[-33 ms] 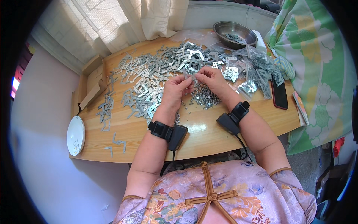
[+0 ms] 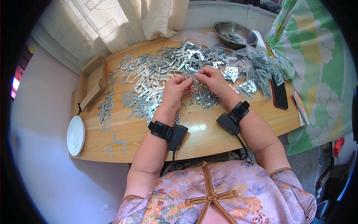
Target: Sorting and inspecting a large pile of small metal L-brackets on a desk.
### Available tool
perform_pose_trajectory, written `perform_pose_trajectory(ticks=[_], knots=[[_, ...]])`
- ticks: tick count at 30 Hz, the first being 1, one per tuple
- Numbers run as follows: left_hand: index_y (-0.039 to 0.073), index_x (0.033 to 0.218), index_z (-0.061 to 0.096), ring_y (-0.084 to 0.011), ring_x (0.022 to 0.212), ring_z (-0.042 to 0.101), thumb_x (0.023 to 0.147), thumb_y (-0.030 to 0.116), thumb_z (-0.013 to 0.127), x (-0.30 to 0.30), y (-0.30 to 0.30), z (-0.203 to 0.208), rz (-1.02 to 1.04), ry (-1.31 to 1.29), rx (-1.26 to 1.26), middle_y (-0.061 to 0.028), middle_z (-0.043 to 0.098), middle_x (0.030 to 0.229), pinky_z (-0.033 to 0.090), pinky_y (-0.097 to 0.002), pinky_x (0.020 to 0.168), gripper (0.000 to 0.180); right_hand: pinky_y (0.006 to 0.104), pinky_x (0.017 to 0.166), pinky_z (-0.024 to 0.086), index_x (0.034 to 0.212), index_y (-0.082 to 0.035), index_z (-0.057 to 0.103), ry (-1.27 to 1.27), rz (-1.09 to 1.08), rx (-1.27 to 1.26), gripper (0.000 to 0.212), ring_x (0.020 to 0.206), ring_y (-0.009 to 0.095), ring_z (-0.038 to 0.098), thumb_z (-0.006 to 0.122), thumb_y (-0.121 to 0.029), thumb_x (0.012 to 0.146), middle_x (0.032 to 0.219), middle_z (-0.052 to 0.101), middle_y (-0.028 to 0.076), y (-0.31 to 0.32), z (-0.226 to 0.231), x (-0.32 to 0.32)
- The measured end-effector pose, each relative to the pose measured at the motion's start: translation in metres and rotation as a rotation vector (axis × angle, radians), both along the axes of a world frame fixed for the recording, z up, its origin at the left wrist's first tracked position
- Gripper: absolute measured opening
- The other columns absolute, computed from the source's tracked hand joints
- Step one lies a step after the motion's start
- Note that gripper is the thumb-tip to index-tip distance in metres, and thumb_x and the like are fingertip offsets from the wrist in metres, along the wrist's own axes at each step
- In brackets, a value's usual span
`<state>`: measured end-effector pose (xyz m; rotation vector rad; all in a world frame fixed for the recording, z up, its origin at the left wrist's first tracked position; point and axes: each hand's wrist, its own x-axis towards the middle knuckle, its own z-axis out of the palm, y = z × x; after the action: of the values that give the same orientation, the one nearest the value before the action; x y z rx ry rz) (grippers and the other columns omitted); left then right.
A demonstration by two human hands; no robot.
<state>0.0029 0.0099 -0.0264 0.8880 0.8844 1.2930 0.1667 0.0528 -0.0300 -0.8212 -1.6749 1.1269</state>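
My left hand (image 2: 175, 91) and my right hand (image 2: 214, 80) meet over the middle of the table, fingertips pinched close together. Something small and pale seems to be between them, but it is too small to name. Below and between the hands lies a heap of small metal screws (image 2: 205, 99). A wide spread of silver L-shaped corner brackets (image 2: 143, 89) covers the table to the left of and beyond my hands. Clear plastic bags of metal brackets (image 2: 263, 80) lie to the right of my right hand.
A steel bowl (image 2: 220, 29) holding some brackets stands at the far right. An open cardboard box (image 2: 91, 91) and a white dish (image 2: 75, 128) sit along the left edge of the wooden table (image 2: 149, 147). A phone (image 2: 279, 96) lies near the right edge. Cables hang from my wristbands.
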Motion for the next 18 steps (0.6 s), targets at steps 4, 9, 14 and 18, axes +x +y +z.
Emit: perform_pose_trajectory(ticks=[4, 9, 14, 18], knots=[[0.003, 0.084, 0.062, -0.0082, 0.062, 0.056, 0.081, 0.015, 0.063, -0.001, 0.003, 0.000, 0.067, 0.059, 0.016, -0.0049, 0.064, 0.076, 0.047, -0.0204, 0.057, 0.012, 0.0247, 0.055, 0.042, 0.074, -0.002, 0.062, -0.092, -0.094, 0.023, 0.018, 0.059, 0.011, 0.055, 0.061, -0.019, 0.080, 0.065, 0.060, 0.004, 0.003, 0.004, 0.001], [0.003, 0.082, 0.062, -0.0079, 0.060, 0.055, 0.082, 0.017, 0.062, -0.005, 0.006, -0.003, 0.133, 0.054, 0.000, -0.0060, 0.064, 0.077, 0.045, -0.0197, 0.054, 0.014, 0.0362, 0.066, 0.043, 0.070, -0.010, 0.064, -0.750, -0.138, 0.652, 0.010, 0.070, 0.026, 0.058, 0.065, -0.020, 0.069, 0.070, 0.061, 0.006, -0.001, 0.010, 0.007], [0.002, 0.079, 0.061, -0.0081, 0.059, 0.055, 0.083, 0.017, 0.061, -0.003, 0.005, -0.001, 0.118, 0.070, 0.002, -0.0067, 0.064, 0.077, 0.045, -0.0194, 0.053, 0.015, 0.0337, 0.075, 0.039, 0.068, -0.011, 0.064, -0.821, -0.090, 0.730, 0.012, 0.078, 0.021, 0.056, 0.066, -0.022, 0.068, 0.074, 0.061, 0.004, -0.001, 0.008, 0.006], [0.002, 0.079, 0.060, -0.0076, 0.059, 0.055, 0.084, 0.016, 0.060, -0.002, 0.004, 0.000, 0.121, 0.072, -0.009, -0.0067, 0.064, 0.076, 0.045, -0.0192, 0.053, 0.015, 0.0330, 0.076, 0.038, 0.069, -0.012, 0.063, -0.886, -0.077, 0.759, 0.011, 0.079, 0.021, 0.056, 0.065, -0.023, 0.070, 0.076, 0.061, 0.004, 0.002, 0.006, 0.005]])
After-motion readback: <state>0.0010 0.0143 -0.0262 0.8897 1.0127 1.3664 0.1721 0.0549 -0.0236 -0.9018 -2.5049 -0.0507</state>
